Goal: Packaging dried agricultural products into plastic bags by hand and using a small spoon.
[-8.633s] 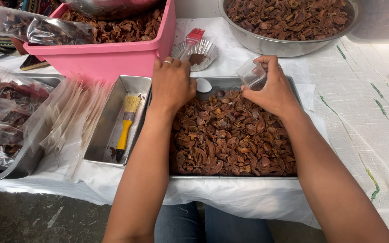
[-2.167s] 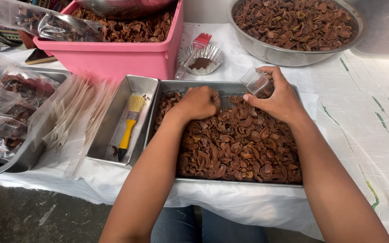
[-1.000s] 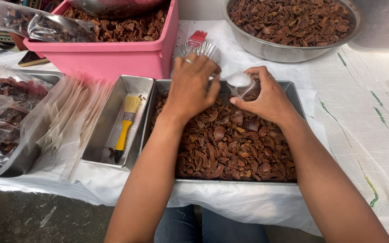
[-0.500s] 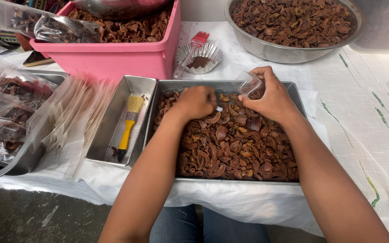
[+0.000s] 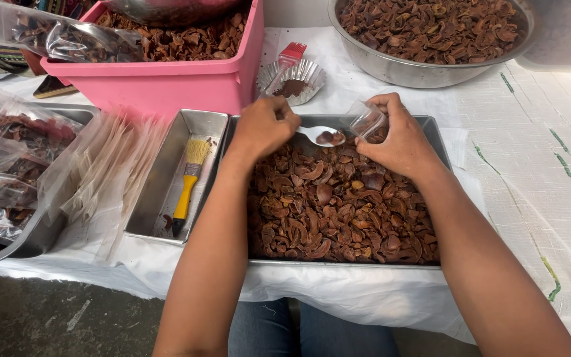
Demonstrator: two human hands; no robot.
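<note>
My left hand (image 5: 264, 125) grips a white plastic spoon (image 5: 322, 136) whose bowl carries a few brown bits. The spoon's tip points at a small clear plastic cup (image 5: 367, 121), tilted and pinched in my right hand (image 5: 399, 137). Both hands hover over the far end of a rectangular metal tray (image 5: 431, 135) filled with brown dried shell-like pieces (image 5: 338, 208).
A smaller metal tray (image 5: 201, 122) with a yellow-handled brush (image 5: 187, 188) lies to the left. A pink tub (image 5: 166, 82) and a big metal bowl (image 5: 398, 69) of brown pieces stand behind. A foil cup (image 5: 295, 82) with a red brush, clear bags (image 5: 104, 175) and filled packets (image 5: 8, 158) lie around.
My left hand dipped into the brown pieces and now lifts the loaded spoon toward the cup. My right hand has kept the cup at the tray's far edge.
</note>
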